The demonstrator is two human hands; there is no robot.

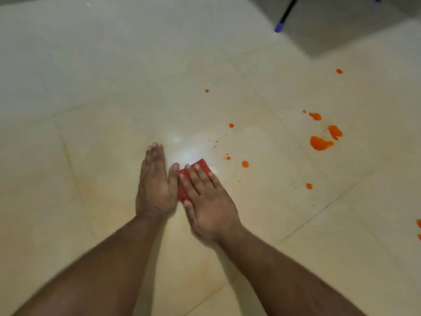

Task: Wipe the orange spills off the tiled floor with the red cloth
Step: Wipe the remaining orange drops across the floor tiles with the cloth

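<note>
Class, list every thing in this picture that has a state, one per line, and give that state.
red cloth: flat on the floor, pressed under the right hand
right hand: open, fingers straight on the cloth
left hand: open, beside the cloth
orange spills: still unwiped, to the right
tiled floor: glossy, spattered
blue-tipped pole: leaning, top right

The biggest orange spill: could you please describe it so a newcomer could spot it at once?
Start at the grey step at the top right and come down the tiled floor to the cluster of orange blots. The biggest spill is the lowest and widest blot there, far right of the red cloth.
</note>
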